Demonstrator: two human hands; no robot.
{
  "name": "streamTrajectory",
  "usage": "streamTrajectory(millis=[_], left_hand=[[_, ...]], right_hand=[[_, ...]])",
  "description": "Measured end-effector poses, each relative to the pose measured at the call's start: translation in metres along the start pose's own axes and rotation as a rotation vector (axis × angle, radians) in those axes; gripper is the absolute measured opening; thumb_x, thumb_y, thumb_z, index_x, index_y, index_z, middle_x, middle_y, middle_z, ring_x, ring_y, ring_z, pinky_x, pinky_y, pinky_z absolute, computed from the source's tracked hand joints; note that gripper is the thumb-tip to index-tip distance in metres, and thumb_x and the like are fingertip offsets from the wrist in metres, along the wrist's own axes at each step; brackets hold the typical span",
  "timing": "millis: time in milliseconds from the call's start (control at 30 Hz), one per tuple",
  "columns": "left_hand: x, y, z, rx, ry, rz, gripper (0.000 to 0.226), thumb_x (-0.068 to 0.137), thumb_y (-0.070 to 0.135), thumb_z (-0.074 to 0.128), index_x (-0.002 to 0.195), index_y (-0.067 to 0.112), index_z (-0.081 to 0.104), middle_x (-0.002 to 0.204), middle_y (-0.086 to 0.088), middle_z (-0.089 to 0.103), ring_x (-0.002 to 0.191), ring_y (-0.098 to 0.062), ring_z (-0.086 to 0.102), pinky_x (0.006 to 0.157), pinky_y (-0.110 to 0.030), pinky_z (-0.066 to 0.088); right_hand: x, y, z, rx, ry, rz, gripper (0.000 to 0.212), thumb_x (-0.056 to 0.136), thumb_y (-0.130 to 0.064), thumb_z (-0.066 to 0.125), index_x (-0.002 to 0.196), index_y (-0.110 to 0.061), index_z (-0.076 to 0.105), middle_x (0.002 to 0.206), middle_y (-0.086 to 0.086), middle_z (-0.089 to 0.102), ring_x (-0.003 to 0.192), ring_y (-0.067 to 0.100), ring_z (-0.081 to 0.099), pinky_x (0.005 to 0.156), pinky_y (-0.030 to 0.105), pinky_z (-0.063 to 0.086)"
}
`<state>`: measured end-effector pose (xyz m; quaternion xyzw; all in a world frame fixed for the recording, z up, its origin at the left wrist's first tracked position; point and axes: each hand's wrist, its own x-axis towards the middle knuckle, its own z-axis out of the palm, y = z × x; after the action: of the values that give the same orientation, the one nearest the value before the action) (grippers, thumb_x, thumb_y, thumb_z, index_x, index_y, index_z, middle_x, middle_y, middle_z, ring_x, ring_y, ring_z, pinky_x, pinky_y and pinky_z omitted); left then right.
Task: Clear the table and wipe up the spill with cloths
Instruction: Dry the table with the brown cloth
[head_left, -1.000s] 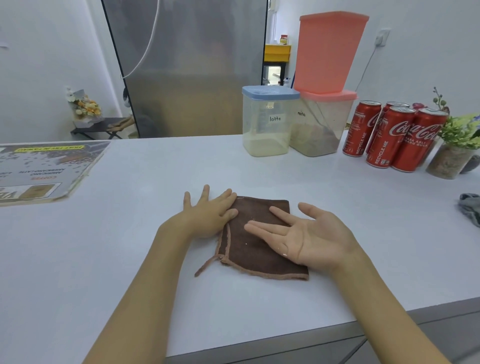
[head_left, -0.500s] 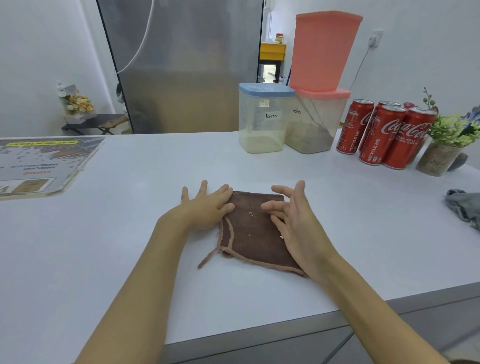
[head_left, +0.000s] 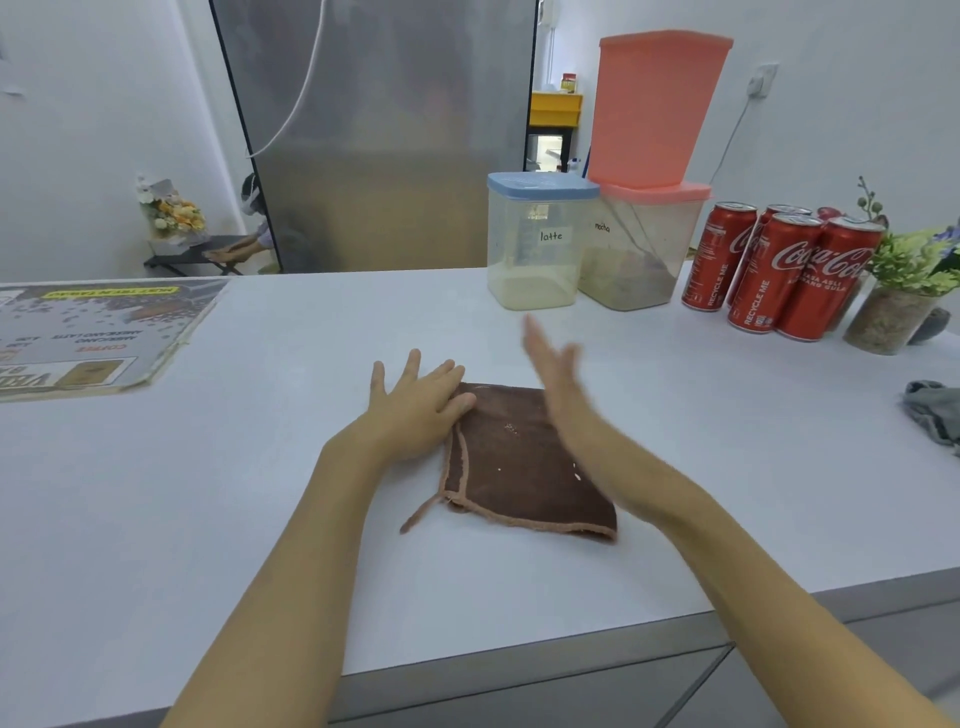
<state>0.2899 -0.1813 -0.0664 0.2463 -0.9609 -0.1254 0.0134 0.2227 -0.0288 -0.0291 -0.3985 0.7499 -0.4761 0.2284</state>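
Fingers (head_left: 413, 366) of the left hand (head_left: 415, 405) lie straight and a little spread, flat on the white table (head_left: 234, 519), with the thumb and the edge of the palm resting on the far left corner of the brown cloth (head_left: 524, 467). Those of the right hand (head_left: 558, 384) are straight and close together, pointing away from the person; the hand is blurred and turned on edge above the right side of the cloth, and whether it touches the cloth cannot be told.

The brown cloth is folded into a rough square and lies flat near the middle of the table, close to the near edge. Its pale hem runs along the left and near sides, and a loose strip of hem trails off the near left corner. A few small pale specks sit on its top.

Far across the table stand a clear tub with a blue lid (head_left: 537, 241) marked "latte" and, just right of it, a clear tub with a pink lid (head_left: 641, 249) marked "mocha", with a pink bin (head_left: 657, 109) upside down on top. Right of these is a cluster of red cans (head_left: 779, 270), then a small potted plant (head_left: 901, 296). A crumpled grey cloth (head_left: 932, 410) lies at the right edge. A printed board (head_left: 88, 332) lies on the far left of the table.
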Motion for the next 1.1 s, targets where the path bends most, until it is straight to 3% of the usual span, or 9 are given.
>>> streamTrajectory(millis=[33,67,100,267,400,533,633,767,1100], left_hand=[[0.002,-0.002,-0.001,0.002,0.036,-0.023,0.050,0.102,0.039,0.019,0.149,0.023,0.018,0.158,0.006,0.010,0.146,-0.021,-0.010,0.114,-0.051,-0.011],[0.003,-0.004,-0.002,0.011,0.069,-0.047,0.050,0.102,0.038,0.020,0.149,0.022,0.019,0.158,0.005,0.012,0.146,-0.022,-0.008,0.114,-0.051,-0.010],[0.004,-0.006,-0.002,0.024,0.094,-0.069,0.050,0.102,0.037,0.022,0.149,0.021,0.020,0.158,0.003,0.013,0.146,-0.022,-0.007,0.114,-0.050,-0.008],[0.002,-0.008,-0.005,0.028,0.149,-0.105,0.048,0.102,0.030,0.030,0.148,0.017,0.024,0.156,0.001,0.020,0.146,-0.024,-0.003,0.115,-0.047,-0.003],[-0.003,-0.004,-0.006,-0.085,0.166,-0.128,0.053,0.102,0.025,0.031,0.151,0.014,0.013,0.157,-0.004,0.018,0.146,-0.023,-0.004,0.117,-0.043,-0.002],[-0.004,-0.001,-0.005,-0.087,0.131,-0.117,0.053,0.102,0.027,0.030,0.151,0.014,0.013,0.157,-0.005,0.018,0.146,-0.024,-0.005,0.117,-0.043,-0.002],[-0.002,0.006,-0.004,-0.104,0.139,-0.081,0.054,0.102,0.026,0.031,0.151,0.014,0.013,0.156,-0.005,0.019,0.146,-0.024,-0.004,0.117,-0.043,-0.002],[-0.002,0.027,-0.003,-0.174,0.149,-0.039,0.059,0.101,0.026,0.033,0.151,0.017,0.004,0.157,-0.007,0.016,0.146,-0.024,-0.003,0.117,-0.041,0.001],[0.012,0.125,0.012,-0.110,-0.043,0.232,0.053,0.101,0.037,0.029,0.150,0.023,0.013,0.158,0.003,0.010,0.146,-0.018,-0.006,0.118,-0.037,-0.001]], right_hand=[[0.003,0.006,0.010,-0.210,-0.065,0.017,0.099,0.078,-0.082,0.026,0.151,-0.020,0.003,0.159,0.003,0.003,0.146,0.019,0.000,0.116,0.040,0.002],[0.006,0.016,0.021,-0.402,-0.077,0.002,0.076,0.093,-0.063,0.021,0.151,-0.021,-0.001,0.160,0.003,-0.002,0.146,0.021,-0.008,0.116,0.043,-0.003],[0.008,0.026,0.030,-0.547,-0.093,0.008,0.068,0.096,-0.057,0.016,0.151,-0.022,-0.005,0.159,0.003,-0.007,0.145,0.021,-0.015,0.116,0.045,-0.009],[0.015,0.037,0.049,-0.835,-0.083,0.117,0.072,0.092,-0.066,0.009,0.151,-0.026,-0.004,0.158,0.009,-0.011,0.143,0.029,-0.021,0.113,0.050,-0.018],[-0.029,0.043,0.037,-0.881,-0.186,-0.122,0.064,0.092,-0.064,0.014,0.149,-0.039,0.004,0.159,-0.007,-0.007,0.145,0.018,-0.017,0.115,0.046,-0.016],[-0.049,0.051,0.008,-0.911,-0.160,-0.090,0.059,0.088,-0.070,0.013,0.144,-0.053,0.005,0.156,-0.019,-0.007,0.144,0.012,-0.019,0.111,0.052,-0.021],[-0.014,0.051,0.015,-0.896,-0.116,-0.049,0.060,0.090,-0.068,0.016,0.146,-0.050,0.007,0.158,-0.014,-0.003,0.145,0.018,-0.015,0.114,0.048,-0.016],[-0.018,0.052,0.016,-0.885,-0.147,-0.127,0.057,0.094,-0.063,0.018,0.147,-0.048,0.006,0.159,-0.012,-0.002,0.146,0.018,-0.012,0.118,0.039,-0.009],[-0.049,0.104,-0.110,-0.885,-0.064,0.040,0.054,0.092,-0.065,0.019,0.143,-0.055,0.007,0.157,-0.020,-0.002,0.146,0.009,-0.009,0.119,0.034,-0.005]])
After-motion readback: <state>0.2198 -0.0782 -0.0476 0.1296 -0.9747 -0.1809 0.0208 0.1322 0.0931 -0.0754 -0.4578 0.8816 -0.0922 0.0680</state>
